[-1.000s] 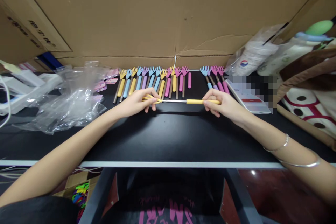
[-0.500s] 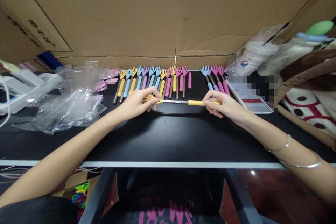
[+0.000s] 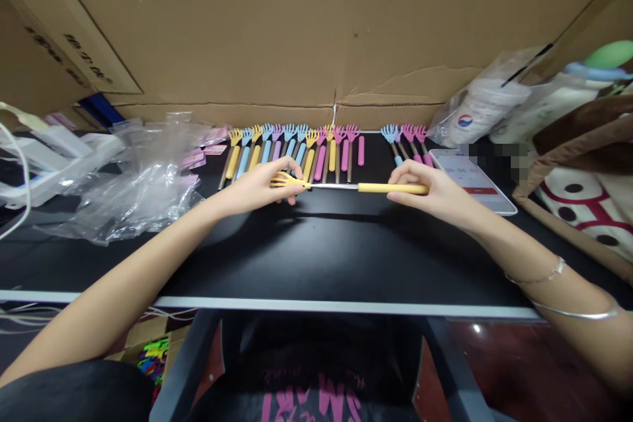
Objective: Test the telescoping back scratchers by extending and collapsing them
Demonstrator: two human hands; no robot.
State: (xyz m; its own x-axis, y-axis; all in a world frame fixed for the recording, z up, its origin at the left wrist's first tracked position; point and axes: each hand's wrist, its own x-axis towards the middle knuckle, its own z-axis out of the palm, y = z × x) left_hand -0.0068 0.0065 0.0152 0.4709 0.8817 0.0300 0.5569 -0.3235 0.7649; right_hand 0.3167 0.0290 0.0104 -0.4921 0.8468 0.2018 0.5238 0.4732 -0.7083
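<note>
A yellow back scratcher (image 3: 336, 186) with a metal rod is held level above the black table. My left hand (image 3: 264, 186) pinches it at its claw-shaped head. At the other end, my right hand (image 3: 422, 188) is closed around the yellow handle (image 3: 380, 188), with the thumb below and the fingers over it. Behind my hands lies a row of back scratcher heads on rods with loose handles beside them, in yellow, blue, purple and pink. A loose pink handle (image 3: 361, 150) ends that row. Several blue, purple and pink back scratchers (image 3: 408, 138) form a smaller group behind my right hand.
Clear plastic bags (image 3: 143, 178) are heaped at the left, near pink cards (image 3: 205, 148) and a white holder (image 3: 59, 165). A phone (image 3: 475, 178) lies at the right by a bagged cup (image 3: 487, 109) and a cloth bag (image 3: 583, 191). Cardboard (image 3: 297, 33) walls the back.
My right hand has shifted its grip on the yellow handle, which now shows more of its length. My left hand stays on the head. The view has shifted slightly.
</note>
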